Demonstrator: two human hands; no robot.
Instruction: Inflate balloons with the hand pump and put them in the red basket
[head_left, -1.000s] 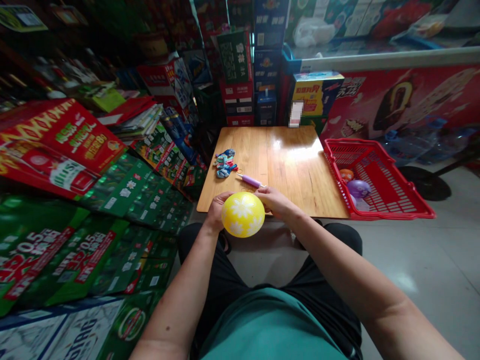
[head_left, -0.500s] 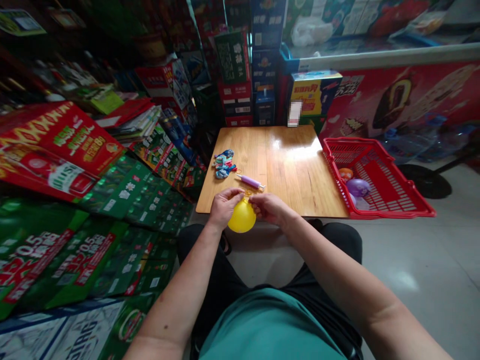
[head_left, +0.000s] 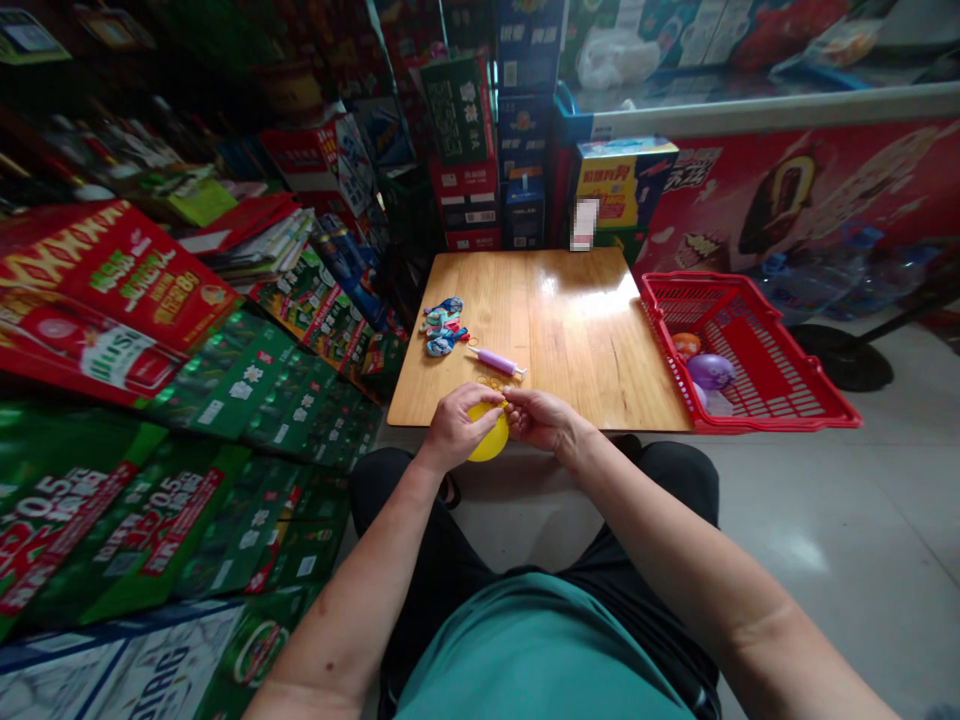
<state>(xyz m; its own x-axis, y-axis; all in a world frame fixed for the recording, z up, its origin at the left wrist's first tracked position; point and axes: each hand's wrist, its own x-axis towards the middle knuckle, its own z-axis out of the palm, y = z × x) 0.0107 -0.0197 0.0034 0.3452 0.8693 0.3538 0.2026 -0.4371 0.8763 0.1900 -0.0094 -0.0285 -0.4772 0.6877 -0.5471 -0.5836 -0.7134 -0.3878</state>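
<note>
A small inflated yellow balloon (head_left: 489, 444) hangs at the near edge of the wooden table (head_left: 577, 350), its neck pinched between both hands. My left hand (head_left: 459, 428) is closed over the balloon's upper left side and covers part of it. My right hand (head_left: 541, 417) pinches the neck from the right with thumb and fingertips; the neck itself is mostly hidden. Just beyond the fingers lies a purple hand pump (head_left: 496, 361) with a white nozzle and handle. Farther left is a small pile of uninflated balloons (head_left: 445, 328), mostly blue.
On the right a red basket (head_left: 772, 425) holds a purple balloon (head_left: 711, 372) and an orange balloon (head_left: 686, 346). Stacked green cartons (head_left: 217, 480) crowd the left side. Boxes (head_left: 626, 185) stand behind the table, beside a freezer (head_left: 750, 190).
My left hand has shifted right and over the yellow balloon, covering more of it. My right hand stays at the neck. The whole view has moved slightly.
</note>
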